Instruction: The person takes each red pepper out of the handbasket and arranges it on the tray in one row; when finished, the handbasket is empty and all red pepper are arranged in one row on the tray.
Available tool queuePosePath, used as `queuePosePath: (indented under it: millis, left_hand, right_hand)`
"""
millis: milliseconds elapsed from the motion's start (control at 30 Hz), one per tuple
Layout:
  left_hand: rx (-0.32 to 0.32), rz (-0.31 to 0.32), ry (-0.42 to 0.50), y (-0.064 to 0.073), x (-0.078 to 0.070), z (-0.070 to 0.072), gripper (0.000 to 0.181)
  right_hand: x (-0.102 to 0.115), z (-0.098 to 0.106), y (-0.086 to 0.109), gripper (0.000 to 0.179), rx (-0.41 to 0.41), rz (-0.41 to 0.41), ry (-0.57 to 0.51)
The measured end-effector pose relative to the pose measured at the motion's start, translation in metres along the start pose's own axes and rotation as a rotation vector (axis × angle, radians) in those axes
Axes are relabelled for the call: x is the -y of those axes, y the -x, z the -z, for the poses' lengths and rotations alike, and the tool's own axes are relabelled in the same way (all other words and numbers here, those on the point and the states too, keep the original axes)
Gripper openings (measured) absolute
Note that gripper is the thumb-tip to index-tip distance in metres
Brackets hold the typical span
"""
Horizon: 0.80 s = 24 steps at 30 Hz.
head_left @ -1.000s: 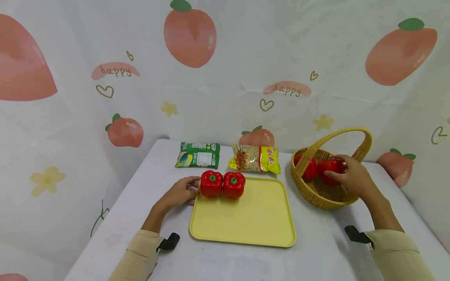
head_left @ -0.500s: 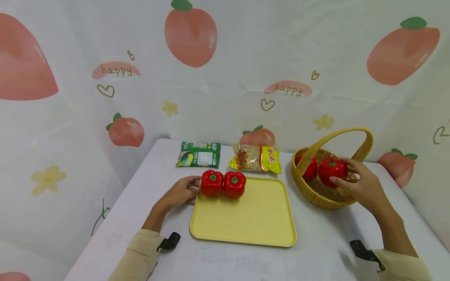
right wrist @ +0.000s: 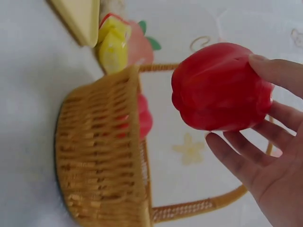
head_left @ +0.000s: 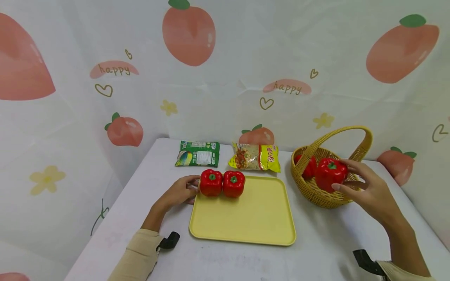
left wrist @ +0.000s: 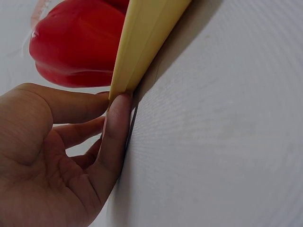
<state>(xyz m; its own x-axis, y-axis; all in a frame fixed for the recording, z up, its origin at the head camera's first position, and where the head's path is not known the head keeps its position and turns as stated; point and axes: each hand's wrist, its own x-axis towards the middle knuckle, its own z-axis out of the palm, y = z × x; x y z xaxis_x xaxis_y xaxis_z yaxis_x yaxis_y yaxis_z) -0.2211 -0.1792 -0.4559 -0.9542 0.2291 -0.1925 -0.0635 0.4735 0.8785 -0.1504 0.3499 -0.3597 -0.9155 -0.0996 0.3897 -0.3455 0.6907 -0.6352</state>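
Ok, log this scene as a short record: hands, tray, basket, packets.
Left hand: pinching the left edge of the yellow tray
Right hand: holding one red pepper above the wicker basket
Tray: two red peppers side by side near its far left corner
Basket: another pepper visible inside
Packets: green packet and yellow packet, lying beyond the tray

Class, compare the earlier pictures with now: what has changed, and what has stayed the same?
The right hand, gripping a red pepper, has raised it above the basket and drawn back toward the person; nothing was let go. Unchanged: the left hand at the edge of the yellow tray, the two tray peppers, the other basket pepper and both packets.
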Motion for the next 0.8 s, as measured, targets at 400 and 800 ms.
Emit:
queuePosePath:
  millis: [400, 800]
  left_hand:
    - [0.001, 0.005, 0.011, 0.001, 0.0, 0.0, 0.062]
    - [0.0, 0.008, 0.002, 0.0, 0.0, 0.001, 0.062]
  right_hand:
    - [0.032, -0.034, -0.008, 0.077, 0.065, 0.122, -0.077]
    - [0.037, -0.082, -0.021, 0.074, 0.178, 0.151, -0.137]
